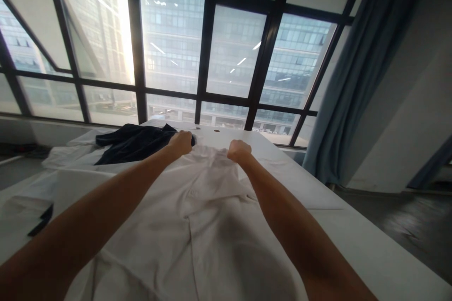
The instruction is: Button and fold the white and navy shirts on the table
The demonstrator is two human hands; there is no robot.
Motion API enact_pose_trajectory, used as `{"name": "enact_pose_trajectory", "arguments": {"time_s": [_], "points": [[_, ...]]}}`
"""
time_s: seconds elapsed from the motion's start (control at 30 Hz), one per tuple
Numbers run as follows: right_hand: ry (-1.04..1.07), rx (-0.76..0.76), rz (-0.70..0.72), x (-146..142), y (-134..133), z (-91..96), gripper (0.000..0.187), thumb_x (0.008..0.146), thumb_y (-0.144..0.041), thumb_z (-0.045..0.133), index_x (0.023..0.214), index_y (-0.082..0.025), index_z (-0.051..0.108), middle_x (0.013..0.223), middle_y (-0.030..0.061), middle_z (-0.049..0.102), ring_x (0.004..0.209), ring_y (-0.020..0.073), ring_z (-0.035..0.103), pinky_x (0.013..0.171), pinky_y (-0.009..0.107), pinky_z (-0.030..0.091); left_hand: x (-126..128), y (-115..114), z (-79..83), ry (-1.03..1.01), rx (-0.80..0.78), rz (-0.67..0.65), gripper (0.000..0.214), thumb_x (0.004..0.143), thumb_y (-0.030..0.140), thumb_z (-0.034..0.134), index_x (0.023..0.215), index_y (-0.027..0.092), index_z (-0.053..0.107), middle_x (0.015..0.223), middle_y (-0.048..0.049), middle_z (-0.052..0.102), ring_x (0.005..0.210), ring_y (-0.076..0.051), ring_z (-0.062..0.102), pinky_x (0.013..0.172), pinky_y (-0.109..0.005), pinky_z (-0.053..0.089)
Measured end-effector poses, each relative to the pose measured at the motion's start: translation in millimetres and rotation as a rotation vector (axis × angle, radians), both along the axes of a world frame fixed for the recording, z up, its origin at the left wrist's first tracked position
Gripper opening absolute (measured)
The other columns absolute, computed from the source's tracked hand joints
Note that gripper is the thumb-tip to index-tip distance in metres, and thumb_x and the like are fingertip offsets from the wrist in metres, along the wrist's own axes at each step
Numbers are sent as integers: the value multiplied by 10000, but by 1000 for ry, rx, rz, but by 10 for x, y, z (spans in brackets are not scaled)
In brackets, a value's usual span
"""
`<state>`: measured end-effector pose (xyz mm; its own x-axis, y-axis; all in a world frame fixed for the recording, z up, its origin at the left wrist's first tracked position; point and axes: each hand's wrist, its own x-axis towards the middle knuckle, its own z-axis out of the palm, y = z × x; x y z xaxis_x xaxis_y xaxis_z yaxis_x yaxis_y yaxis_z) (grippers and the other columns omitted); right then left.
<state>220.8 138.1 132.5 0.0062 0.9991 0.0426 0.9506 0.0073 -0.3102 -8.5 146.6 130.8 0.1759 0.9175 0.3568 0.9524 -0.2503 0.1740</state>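
Note:
A white button-up shirt stretches from the near edge of the view toward the window, its collar end farthest from me. My left hand is closed on the shirt's far left part, near the collar. Opposite it, my right hand grips the far right part in the same way. Between the two fists the cloth is gathered and wrinkled. The buttoned front runs down the middle. Both arms reach straight out over the garment, and the fingertips are hidden from this side.
Left of the shirt, a dark navy garment lies on other white clothes. Everything rests on a white table whose right edge slants toward me. Behind stand dark-framed windows, with a blue curtain at the right.

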Motion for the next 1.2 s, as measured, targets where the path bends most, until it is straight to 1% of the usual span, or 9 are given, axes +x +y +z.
{"name": "enact_pose_trajectory", "arguments": {"time_s": [0.17,0.27,0.4,0.6,0.73,0.87,0.97,1.1,1.2], "points": [[-248,366,80,-76,-28,-112,194,758,-140,619,937,-130,694,999,183,681,1009,278,625,849,333,456,52,101,-203,-116,-342,-58,266,814,277,522,876,99,710,829,-127,707,795,-248,662,683,-309,514],[-153,408,130,-16,-83,-127,145,747,-145,608,874,-167,674,909,114,691,926,241,624,811,303,449,75,146,-330,-167,-434,-165,316,848,364,486,850,138,706,793,-60,703,708,-177,638,608,-232,478],[51,424,178,141,-139,-96,108,702,-168,675,805,-158,645,835,63,678,833,201,617,750,271,464,44,180,-357,-191,-423,-271,264,705,390,638,755,135,680,770,-37,681,734,-158,592,615,-193,431],[548,-32,196,378,-302,-50,213,698,-150,744,852,-129,599,816,51,645,698,134,623,591,222,537,-96,-6,-165,-343,-692,-418,462,559,385,755,964,172,691,919,-39,701,800,-174,611,642,-207,449],[696,-275,314,490,-452,-33,371,607,-147,822,881,-137,572,860,36,640,751,143,642,646,261,587,-155,-266,0,-236,-760,-471,330,525,356,788,792,175,715,785,-13,694,773,-181,604,665,-216,444],[699,-297,355,545,-482,-55,398,568,-140,828,873,-145,573,835,19,646,726,134,639,624,245,580,-228,-443,102,-173,-767,-557,287,546,343,787,750,173,676,772,-7,672,756,-169,593,683,-227,452],[564,-231,257,503,-435,-95,347,580,-104,785,862,-141,585,681,-1,628,569,118,600,512,220,526,-299,-439,94,-173,-752,-533,279,569,344,768,737,177,620,725,7,628,697,-157,579,643,-232,459],[262,-179,144,305,-337,-150,137,625,-81,704,727,-111,619,462,-1,544,423,114,517,442,224,460,-311,-239,-12,-39,-386,-303,147,646,269,663,661,180,546,617,16,550,605,-153,565,580,-238,433],[211,-191,66,96,-187,-163,71,657,-114,677,701,-84,630,450,42,553,416,155,549,445,260,483,-215,-4,-49,-2,-151,-131,40,654,170,604,650,164,564,679,-44,616,773,-222,633,697,-275,458]]}}
